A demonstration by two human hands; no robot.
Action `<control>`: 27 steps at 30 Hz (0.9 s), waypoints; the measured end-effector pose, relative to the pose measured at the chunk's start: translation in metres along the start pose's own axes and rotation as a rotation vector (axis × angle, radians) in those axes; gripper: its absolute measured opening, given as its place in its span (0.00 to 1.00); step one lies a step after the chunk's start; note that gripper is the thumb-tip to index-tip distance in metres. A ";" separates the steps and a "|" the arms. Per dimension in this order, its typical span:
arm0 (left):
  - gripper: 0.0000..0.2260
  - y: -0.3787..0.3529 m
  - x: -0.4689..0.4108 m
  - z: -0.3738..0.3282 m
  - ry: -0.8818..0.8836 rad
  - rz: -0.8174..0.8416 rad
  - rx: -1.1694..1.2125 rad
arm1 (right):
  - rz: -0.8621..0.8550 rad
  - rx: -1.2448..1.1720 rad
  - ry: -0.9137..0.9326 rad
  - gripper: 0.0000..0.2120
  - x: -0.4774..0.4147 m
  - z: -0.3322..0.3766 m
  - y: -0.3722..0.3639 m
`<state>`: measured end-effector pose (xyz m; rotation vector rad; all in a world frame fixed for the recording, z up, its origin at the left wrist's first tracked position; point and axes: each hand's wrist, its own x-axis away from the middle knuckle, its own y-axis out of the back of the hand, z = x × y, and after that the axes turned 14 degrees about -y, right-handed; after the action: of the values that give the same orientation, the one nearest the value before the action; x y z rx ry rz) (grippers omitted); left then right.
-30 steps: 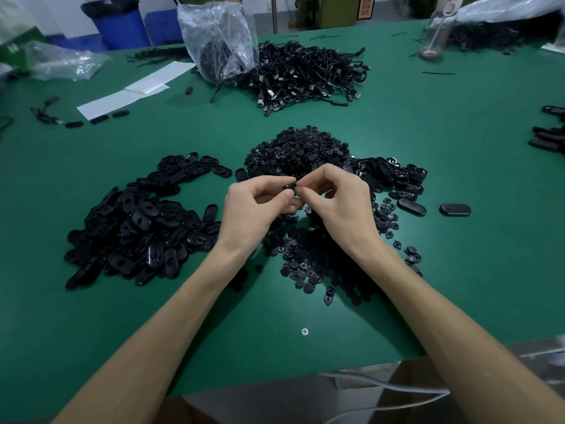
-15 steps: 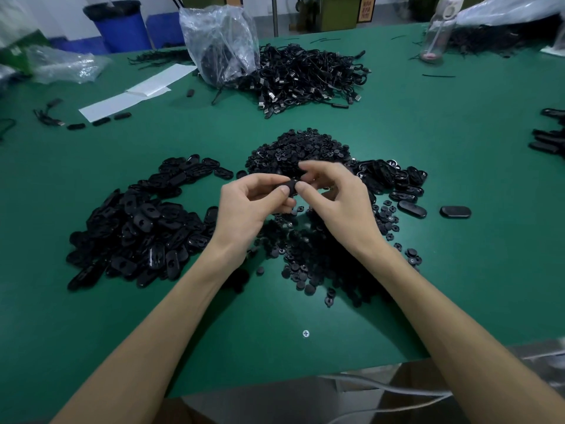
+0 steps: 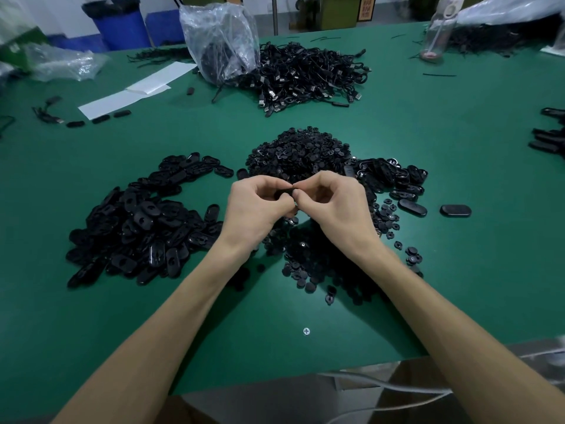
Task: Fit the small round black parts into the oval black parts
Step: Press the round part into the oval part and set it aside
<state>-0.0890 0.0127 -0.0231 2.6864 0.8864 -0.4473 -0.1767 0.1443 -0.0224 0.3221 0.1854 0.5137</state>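
Note:
My left hand (image 3: 255, 209) and my right hand (image 3: 334, 206) meet fingertip to fingertip above the green table, both curled round a black oval part (image 3: 282, 193) that is mostly hidden between them. Whether a small round part sits in it I cannot tell. A heap of small round black parts (image 3: 301, 156) lies just behind the hands and more of them (image 3: 315, 267) are scattered below the right wrist. A large pile of oval black parts (image 3: 143, 221) lies to the left. A smaller pile of ovals (image 3: 391, 179) lies to the right.
Two single ovals (image 3: 455, 210) lie right of the small pile. A tangle of black cables (image 3: 308, 75) and a clear plastic bag (image 3: 220, 41) stand at the back. White paper (image 3: 134, 93) lies back left, a bottle (image 3: 437, 29) back right. The table's front edge (image 3: 305, 377) is near.
Both hands have dropped slightly and closed tighter together, the fingers curling more round the part between them. The piles have not moved.

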 end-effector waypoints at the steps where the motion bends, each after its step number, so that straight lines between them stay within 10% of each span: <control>1: 0.06 0.000 0.000 0.000 0.008 0.000 0.007 | -0.008 0.006 0.007 0.02 0.001 0.000 0.000; 18: 0.08 0.017 0.000 -0.004 0.036 0.118 0.224 | 0.039 -0.082 0.000 0.02 -0.004 -0.005 0.006; 27: 0.07 0.018 -0.003 -0.003 -0.130 0.104 -0.037 | -0.023 -0.053 0.022 0.02 -0.006 0.000 0.012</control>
<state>-0.0796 -0.0021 -0.0165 2.6212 0.7078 -0.5686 -0.1876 0.1514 -0.0178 0.2627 0.1966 0.4984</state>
